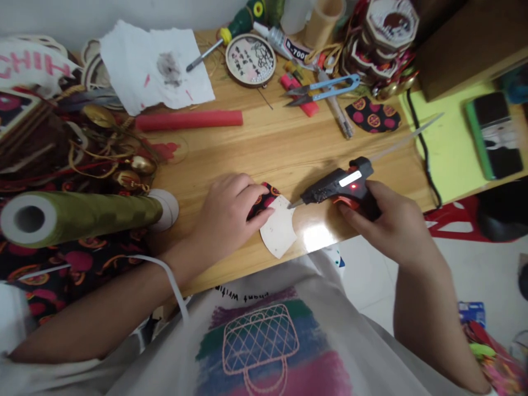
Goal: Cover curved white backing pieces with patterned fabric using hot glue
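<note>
My left hand (231, 212) presses its fingers down on a small piece of patterned black-and-red fabric (264, 199) folded over a white card shape (279, 230) near the front edge of the wooden table (284, 146). My right hand (385, 217) grips a black hot glue gun (342, 187) with a lit red lamp. The gun's nozzle tip touches the card's upper right edge, beside my left fingertips. A clear glue stick (406, 137) pokes out of the gun's back.
A green fabric roll (82, 217) lies at the left over patterned cloth. Farther back are a red foam stick (190, 120), stained tissue (157, 69), blue snips (325, 88), a round printed disc (251, 59) and another fabric patch (373, 115). A phone (495, 135) rests at the right.
</note>
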The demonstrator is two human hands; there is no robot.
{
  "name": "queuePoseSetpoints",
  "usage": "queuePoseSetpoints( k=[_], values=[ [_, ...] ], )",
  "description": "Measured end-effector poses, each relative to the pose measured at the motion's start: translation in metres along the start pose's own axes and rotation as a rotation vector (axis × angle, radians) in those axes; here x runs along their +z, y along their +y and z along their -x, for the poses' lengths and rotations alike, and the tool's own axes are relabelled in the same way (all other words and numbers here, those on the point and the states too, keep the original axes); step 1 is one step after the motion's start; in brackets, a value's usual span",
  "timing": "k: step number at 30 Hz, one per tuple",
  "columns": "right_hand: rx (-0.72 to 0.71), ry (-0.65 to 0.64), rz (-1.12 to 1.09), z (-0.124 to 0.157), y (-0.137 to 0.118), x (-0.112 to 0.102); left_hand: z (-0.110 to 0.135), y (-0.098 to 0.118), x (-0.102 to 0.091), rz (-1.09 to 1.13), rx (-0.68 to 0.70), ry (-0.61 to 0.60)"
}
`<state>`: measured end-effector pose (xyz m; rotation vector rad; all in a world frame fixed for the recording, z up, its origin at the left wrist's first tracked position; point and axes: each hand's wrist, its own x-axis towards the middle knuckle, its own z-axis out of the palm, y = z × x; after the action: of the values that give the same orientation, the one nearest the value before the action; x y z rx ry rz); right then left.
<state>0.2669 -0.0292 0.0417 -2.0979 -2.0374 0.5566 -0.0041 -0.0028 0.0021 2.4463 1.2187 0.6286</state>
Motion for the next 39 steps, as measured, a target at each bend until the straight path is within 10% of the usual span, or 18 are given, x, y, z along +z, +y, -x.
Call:
queuePoseSetpoints(
  k=[39],
  values=[
    [0.082, -0.068, -0.168, 0.003, 0.021, 0.004, -0.002, 0.009, -0.005, -0.019, -0.064, -0.040]
  ],
)
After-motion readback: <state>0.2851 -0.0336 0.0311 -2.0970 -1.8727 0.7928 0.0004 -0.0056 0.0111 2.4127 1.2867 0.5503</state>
